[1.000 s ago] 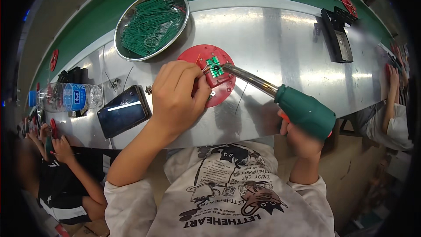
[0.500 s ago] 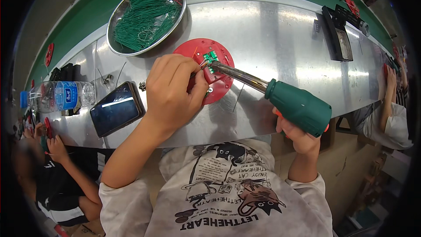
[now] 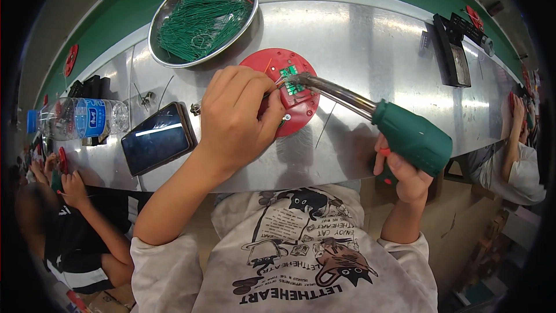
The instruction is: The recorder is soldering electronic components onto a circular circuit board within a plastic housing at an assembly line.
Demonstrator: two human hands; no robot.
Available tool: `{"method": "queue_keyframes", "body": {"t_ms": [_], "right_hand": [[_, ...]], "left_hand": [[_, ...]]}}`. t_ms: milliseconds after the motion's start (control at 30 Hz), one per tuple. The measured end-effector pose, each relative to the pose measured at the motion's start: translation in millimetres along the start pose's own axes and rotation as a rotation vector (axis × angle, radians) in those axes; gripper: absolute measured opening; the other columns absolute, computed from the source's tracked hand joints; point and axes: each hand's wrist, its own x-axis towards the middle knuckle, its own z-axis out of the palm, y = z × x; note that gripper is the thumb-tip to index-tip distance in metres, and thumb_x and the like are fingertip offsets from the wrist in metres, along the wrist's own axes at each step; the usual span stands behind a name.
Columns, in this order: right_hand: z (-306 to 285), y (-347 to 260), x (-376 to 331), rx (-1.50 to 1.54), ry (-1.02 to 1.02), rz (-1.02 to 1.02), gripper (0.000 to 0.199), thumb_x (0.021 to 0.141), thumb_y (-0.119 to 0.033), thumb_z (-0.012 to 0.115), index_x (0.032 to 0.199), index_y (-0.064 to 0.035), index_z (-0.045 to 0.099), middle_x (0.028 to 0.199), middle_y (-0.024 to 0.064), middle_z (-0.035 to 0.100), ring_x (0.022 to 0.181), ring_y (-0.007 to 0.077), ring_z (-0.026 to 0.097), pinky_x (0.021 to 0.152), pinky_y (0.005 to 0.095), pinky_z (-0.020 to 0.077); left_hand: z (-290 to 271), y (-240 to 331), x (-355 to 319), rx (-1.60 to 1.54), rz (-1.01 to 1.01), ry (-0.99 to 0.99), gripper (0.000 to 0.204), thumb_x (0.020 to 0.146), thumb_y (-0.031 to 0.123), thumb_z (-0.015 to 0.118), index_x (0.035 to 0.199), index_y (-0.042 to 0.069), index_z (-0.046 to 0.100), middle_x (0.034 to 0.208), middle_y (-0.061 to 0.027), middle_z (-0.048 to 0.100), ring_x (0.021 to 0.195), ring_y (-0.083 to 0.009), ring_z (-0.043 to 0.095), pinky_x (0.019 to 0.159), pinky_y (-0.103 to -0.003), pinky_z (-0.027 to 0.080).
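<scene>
Little has shifted since half a second back: soldering gun [image 3: 399, 133] tip stays on the small green circuit board [image 3: 289, 73], left hand [image 3: 234, 119] still over the red round housing [image 3: 288, 94].

- Left hand: fingers pinched at the board's near edge, apparently feeding a thin wire; palm pins the housing.
- Right hand [image 3: 402, 177]: clenched round the green grip, below and right of the housing.
- Judgement: keep housing pinned, tip steady on one joint, fingertips clear of the hot barrel.
- Beyond the left hand: steel bowl [image 3: 174, 8] of green wires; phone [image 3: 156, 139] just left.
</scene>
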Motion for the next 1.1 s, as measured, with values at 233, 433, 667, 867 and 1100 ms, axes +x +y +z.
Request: {"method": "queue_keyframes", "body": {"t_ms": [233, 433, 667, 867, 1100], "right_hand": [[-6, 3, 0, 0.035, 0.084, -0.076, 0.039, 0.086, -0.019, 0.068, 0.111, 0.0110, 0.062, 0.093, 0.0240, 0.063, 0.052, 0.0211, 0.057, 0.045, 0.0291, 0.0459], [-5, 10, -7, -0.041, 0.044, -0.072, 0.038, 0.087, -0.017, 0.068, 0.112, 0.0111, 0.063, 0.098, 0.0243, 0.065, 0.053, 0.0213, 0.059, 0.046, 0.0300, 0.0467], [-22, 14, -9, -0.203, -0.155, -0.094, 0.038, 0.087, -0.008, 0.067, 0.120, 0.0102, 0.061, 0.104, 0.0221, 0.068, 0.062, 0.0197, 0.062, 0.053, 0.0298, 0.0500], [-15, 11, -9, -0.183, -0.119, -0.064, 0.038, 0.086, -0.005, 0.067, 0.121, 0.0093, 0.060, 0.102, 0.0205, 0.068, 0.062, 0.0180, 0.062, 0.054, 0.0288, 0.0505], [-17, 6, -2, -0.102, -0.111, -0.011, 0.041, 0.085, -0.009, 0.067, 0.122, 0.0084, 0.058, 0.091, 0.0145, 0.065, 0.057, 0.0167, 0.058, 0.051, 0.0280, 0.0477]], "left_hand": [[-2, 2, 1, 0.005, -0.009, 0.002, 0.012, 0.072, 0.000, 0.071, 0.081, 0.002, 0.064, 0.081, -0.0102, 0.065, 0.077, -0.0302, 0.061, 0.069, -0.040, 0.047], [-2, 2, 0, 0.031, 0.010, -0.004, 0.014, 0.072, 0.000, 0.071, 0.085, 0.001, 0.067, 0.084, -0.0105, 0.065, 0.077, -0.0300, 0.061, 0.069, -0.040, 0.048], [-4, 4, 1, 0.049, 0.018, -0.006, 0.016, 0.070, -0.002, 0.071, 0.086, 0.001, 0.068, 0.084, -0.0100, 0.065, 0.078, -0.0290, 0.062, 0.069, -0.040, 0.048], [-2, 4, 0, 0.058, 0.021, -0.003, 0.016, 0.070, -0.001, 0.072, 0.085, 0.002, 0.069, 0.083, -0.0089, 0.065, 0.078, -0.0284, 0.062, 0.069, -0.039, 0.048], [-3, 4, 1, 0.077, 0.028, -0.009, 0.016, 0.071, 0.000, 0.072, 0.087, 0.002, 0.070, 0.083, -0.0082, 0.065, 0.080, -0.0279, 0.062, 0.069, -0.039, 0.048]]}}
